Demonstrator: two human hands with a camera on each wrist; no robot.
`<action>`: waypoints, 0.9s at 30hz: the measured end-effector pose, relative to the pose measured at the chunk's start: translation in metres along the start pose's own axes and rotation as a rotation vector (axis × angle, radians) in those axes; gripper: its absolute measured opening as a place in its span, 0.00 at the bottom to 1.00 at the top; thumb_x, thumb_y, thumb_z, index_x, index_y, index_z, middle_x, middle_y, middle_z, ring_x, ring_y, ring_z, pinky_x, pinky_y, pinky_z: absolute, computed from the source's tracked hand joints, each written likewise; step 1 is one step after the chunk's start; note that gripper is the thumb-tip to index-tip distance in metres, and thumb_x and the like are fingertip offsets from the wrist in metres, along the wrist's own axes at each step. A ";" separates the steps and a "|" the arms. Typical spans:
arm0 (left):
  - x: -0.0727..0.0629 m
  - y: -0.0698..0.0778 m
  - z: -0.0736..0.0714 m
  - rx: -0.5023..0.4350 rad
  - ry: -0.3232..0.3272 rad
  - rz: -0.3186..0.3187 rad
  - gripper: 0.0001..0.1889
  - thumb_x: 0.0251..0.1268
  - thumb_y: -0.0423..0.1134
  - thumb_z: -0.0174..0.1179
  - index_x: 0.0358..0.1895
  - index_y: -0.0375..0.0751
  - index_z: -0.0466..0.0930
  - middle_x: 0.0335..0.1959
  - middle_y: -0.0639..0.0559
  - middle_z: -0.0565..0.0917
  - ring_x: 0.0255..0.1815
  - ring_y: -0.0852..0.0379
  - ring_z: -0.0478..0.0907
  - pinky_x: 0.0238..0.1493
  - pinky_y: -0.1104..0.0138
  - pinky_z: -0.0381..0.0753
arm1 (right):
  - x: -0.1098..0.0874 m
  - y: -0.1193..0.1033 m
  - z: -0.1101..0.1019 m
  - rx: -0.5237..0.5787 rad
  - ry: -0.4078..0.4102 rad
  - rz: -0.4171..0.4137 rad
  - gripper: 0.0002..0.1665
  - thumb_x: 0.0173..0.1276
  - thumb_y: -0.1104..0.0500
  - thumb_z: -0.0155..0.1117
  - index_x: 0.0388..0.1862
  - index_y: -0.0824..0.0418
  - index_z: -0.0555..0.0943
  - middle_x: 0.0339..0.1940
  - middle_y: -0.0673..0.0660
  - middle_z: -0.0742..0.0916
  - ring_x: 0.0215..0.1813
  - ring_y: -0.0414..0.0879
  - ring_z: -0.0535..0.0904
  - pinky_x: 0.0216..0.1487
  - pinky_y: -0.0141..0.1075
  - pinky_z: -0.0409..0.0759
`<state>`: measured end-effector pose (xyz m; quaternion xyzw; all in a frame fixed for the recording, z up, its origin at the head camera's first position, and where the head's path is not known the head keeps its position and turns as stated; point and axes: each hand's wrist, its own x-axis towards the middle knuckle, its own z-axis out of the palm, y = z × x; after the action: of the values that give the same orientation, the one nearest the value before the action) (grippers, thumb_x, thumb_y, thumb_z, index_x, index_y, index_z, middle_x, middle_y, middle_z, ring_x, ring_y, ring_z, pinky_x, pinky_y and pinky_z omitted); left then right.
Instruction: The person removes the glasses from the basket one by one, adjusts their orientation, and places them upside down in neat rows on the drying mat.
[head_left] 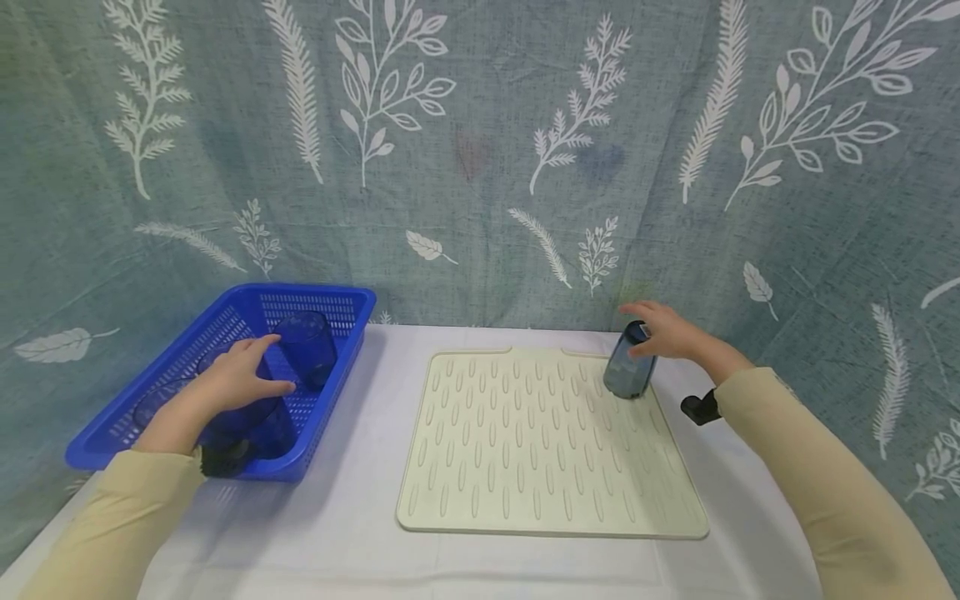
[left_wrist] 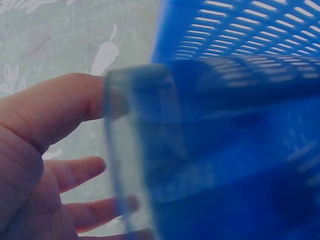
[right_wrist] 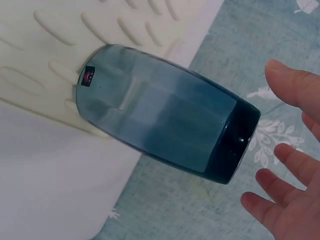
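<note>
a pale ridged mat (head_left: 540, 458) lies on the white surface (head_left: 352, 542). at the mat's far right corner a smoky blue glass (head_left: 630, 367) stands mouth down, its thick base uppermost and a small dark sticker (right_wrist: 88, 76) near the rim. the right hand (head_left: 667, 332) is beside that base, past the same corner of the mat; its thumb and fingers are spread, apart from the glass in the right wrist view. to the left of the mat sits a blue slotted basket (head_left: 327, 408) with several clear glasses (head_left: 307, 346) inside. the left hand (head_left: 238, 375) is over it, thumb and fingers spread at a glass rim; i cannot tell whether they touch it. behind the mat hangs a grey-green leaf-print cloth (head_left: 480, 250).
</note>
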<state>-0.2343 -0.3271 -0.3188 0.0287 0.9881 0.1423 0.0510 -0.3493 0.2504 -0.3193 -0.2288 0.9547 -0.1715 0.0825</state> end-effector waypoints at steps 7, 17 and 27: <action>-0.008 0.003 -0.003 0.006 -0.046 0.002 0.51 0.50 0.59 0.63 0.66 0.23 0.50 0.60 0.16 0.51 0.58 0.19 0.50 0.50 0.30 0.56 | -0.003 0.004 0.002 0.025 0.026 -0.021 0.42 0.60 0.60 0.63 0.69 0.67 0.56 0.68 0.74 0.56 0.67 0.71 0.50 0.58 0.65 0.58; -0.026 0.002 0.000 0.070 -0.100 0.009 0.48 0.45 0.58 0.65 0.63 0.26 0.58 0.56 0.15 0.56 0.54 0.15 0.51 0.45 0.29 0.59 | -0.005 0.021 0.008 0.037 0.061 -0.013 0.37 0.62 0.62 0.61 0.67 0.69 0.59 0.66 0.75 0.60 0.65 0.70 0.54 0.58 0.64 0.60; -0.031 -0.008 0.005 0.042 -0.141 0.021 0.48 0.41 0.56 0.69 0.62 0.28 0.60 0.56 0.18 0.58 0.54 0.20 0.60 0.43 0.34 0.67 | -0.003 0.024 0.012 0.044 0.045 0.009 0.34 0.63 0.61 0.60 0.66 0.69 0.61 0.65 0.75 0.62 0.64 0.70 0.57 0.57 0.62 0.64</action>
<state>-0.2034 -0.3356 -0.3227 0.0498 0.9845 0.1198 0.1182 -0.3535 0.2686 -0.3395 -0.2189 0.9533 -0.1972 0.0668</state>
